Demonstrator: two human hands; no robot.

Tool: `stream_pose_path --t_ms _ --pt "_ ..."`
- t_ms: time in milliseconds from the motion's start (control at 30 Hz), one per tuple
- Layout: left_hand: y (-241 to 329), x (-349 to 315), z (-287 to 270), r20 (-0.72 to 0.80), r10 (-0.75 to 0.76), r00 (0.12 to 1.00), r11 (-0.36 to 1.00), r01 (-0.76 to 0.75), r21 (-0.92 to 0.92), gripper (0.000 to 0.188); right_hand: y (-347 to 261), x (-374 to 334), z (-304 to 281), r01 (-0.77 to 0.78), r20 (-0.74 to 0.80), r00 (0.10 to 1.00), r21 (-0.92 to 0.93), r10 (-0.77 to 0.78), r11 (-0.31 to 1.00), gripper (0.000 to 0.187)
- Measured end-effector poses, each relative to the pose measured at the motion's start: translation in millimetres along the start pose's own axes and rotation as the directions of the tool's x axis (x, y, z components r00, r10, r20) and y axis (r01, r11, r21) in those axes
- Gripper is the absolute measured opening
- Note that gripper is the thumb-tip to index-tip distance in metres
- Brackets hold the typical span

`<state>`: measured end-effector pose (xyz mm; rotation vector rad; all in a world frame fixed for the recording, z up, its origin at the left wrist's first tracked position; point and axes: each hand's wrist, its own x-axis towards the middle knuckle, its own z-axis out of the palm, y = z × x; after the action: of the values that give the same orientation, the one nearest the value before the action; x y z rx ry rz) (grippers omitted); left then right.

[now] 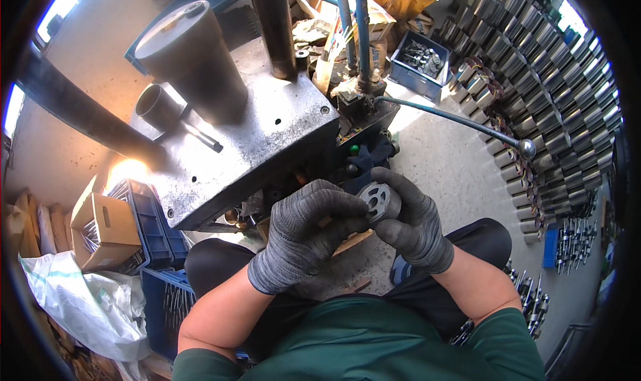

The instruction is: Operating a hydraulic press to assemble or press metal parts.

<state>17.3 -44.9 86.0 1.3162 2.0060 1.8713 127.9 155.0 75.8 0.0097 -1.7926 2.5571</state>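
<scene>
Both my hands wear grey knitted gloves and meet in front of my lap. My right hand (420, 231) grips a round grey metal end cap (382, 202) between thumb and fingers. Several openings show in the cap's face, which is turned toward my left hand. My left hand (299, 229) is closed, its thumb and fingertips pinched at the cap's near edge. Whatever lies between those left fingertips is too hidden to name. Ahead stands a metal press bed (267, 124), bearing a large upright cylinder (200, 67), a short hollow metal tube (159, 107) and a metal rod (202, 137).
A blue lever with a ball knob (526, 148) juts out to the right. Stacked metal cylinders (534, 67) line the right side. A blue bin (419, 64) of metal parts stands beyond. Leftward are a cardboard box (107, 227), blue crates (143, 214) and a white sack (87, 301).
</scene>
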Motion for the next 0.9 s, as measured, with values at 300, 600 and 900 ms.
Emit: stream_pose_path --t_ms 300,600,900 --pt "4 6 0 0.026 0.163 0.986 0.968 -0.165 0.189 0.035 4 4 1 0.057 -0.055 0.997 0.006 -0.057 0.998 0.074" --pt "7 5 6 -0.031 0.205 0.978 0.915 -0.18 0.36 0.034 8 6 2 0.076 -0.094 0.991 -0.154 -0.091 0.985 0.072" --pt "9 4 5 0.034 0.202 0.979 0.889 -0.198 0.413 0.031 9 2 4 0.077 -0.109 0.989 -0.19 -0.099 0.979 0.07"
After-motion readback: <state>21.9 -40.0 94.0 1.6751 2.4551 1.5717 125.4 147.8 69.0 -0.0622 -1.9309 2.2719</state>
